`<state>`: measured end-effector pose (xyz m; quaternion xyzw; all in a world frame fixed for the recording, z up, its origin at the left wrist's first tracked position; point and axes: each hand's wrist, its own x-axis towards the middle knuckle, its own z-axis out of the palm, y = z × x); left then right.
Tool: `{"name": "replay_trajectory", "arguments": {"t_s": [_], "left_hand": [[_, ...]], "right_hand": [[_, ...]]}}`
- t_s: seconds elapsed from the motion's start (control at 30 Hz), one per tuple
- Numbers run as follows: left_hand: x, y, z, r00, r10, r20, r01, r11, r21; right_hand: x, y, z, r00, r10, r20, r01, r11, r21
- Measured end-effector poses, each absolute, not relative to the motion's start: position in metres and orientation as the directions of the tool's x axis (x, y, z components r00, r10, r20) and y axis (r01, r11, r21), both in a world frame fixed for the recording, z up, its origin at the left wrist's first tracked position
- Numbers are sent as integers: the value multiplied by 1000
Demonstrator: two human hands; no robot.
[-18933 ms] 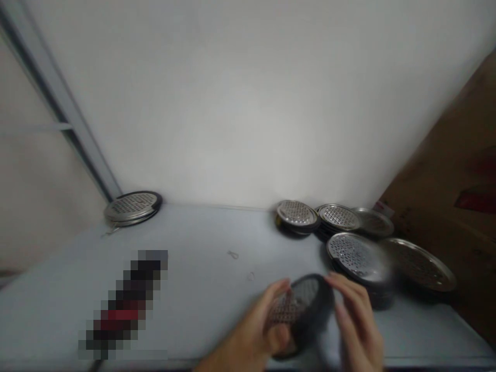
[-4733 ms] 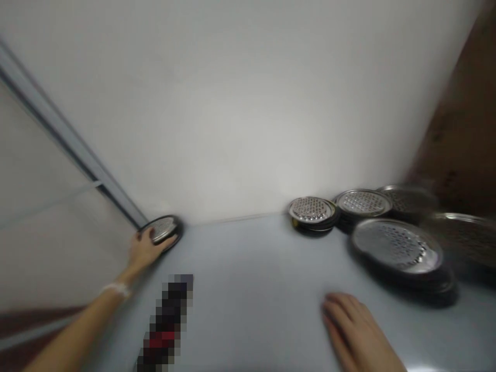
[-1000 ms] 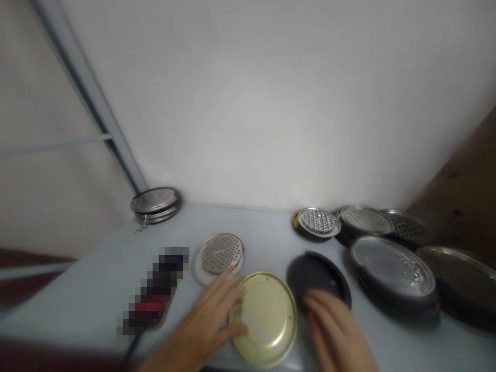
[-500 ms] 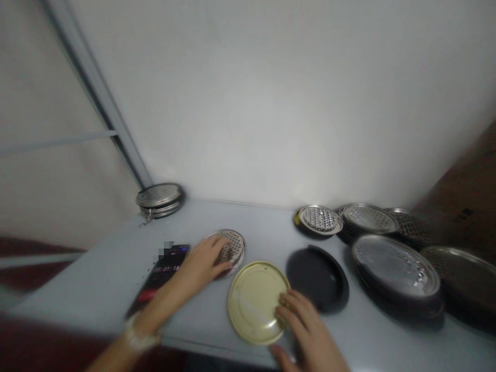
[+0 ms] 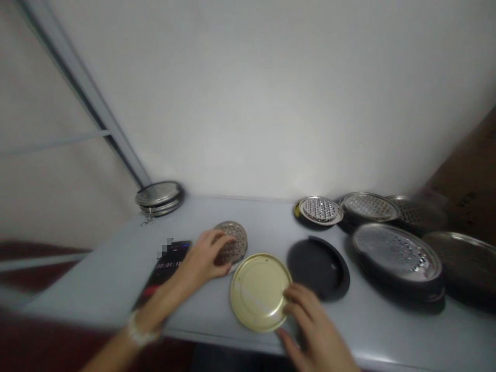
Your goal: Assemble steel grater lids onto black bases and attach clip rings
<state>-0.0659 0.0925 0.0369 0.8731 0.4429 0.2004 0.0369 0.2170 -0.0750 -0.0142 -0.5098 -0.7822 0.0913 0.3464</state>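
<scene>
My left hand (image 5: 205,258) has its fingers curled over a round metal grater disc (image 5: 237,238), with the thumb at the disc's near edge. The disc is perforated and partly covered by the hand. To its right lies a shallow gold-coloured round lid (image 5: 259,293), smooth inside with a raised rim. My right hand (image 5: 310,323) grips the lid's right rim, fingertips on the edge and thumb at its lower right. Just beyond that hand, a black round tray-like base (image 5: 318,269) rests on the table.
A phone showing a timer (image 5: 165,274) lies beside my left forearm. Stacked grater discs (image 5: 159,195) stand at the back left. On the right are a small grater stack (image 5: 321,211), a larger one (image 5: 368,207) and big oval metal-topped pieces (image 5: 395,253). A wall rises behind the table (image 5: 209,305).
The fingers of my left hand have bent from lying flatter to curling over the grater disc, which now looks tilted. My right hand stays at the lid's rim. The view has shifted slightly.
</scene>
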Motion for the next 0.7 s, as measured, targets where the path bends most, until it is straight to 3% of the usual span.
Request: {"name": "replay_trajectory", "arguments": {"t_s": [0.2, 0.4, 0.5, 0.7], "left_hand": [[-62, 87, 44, 499, 775, 389, 740, -614, 274], [-65, 97, 44, 453, 836, 310, 804, -533, 262], [-73, 109, 44, 421, 886, 195, 850, -460, 258], [-81, 127, 46, 446, 887, 116, 841, -460, 283]], "right_hand": [[217, -74, -12, -246, 858, 450, 741, 466, -483], [217, -73, -15, -253, 849, 464, 747, 476, -463], [217, -73, -16, -265, 846, 463, 748, 483, -456], [217, -72, -15, -268, 837, 477, 748, 492, -444]]}}
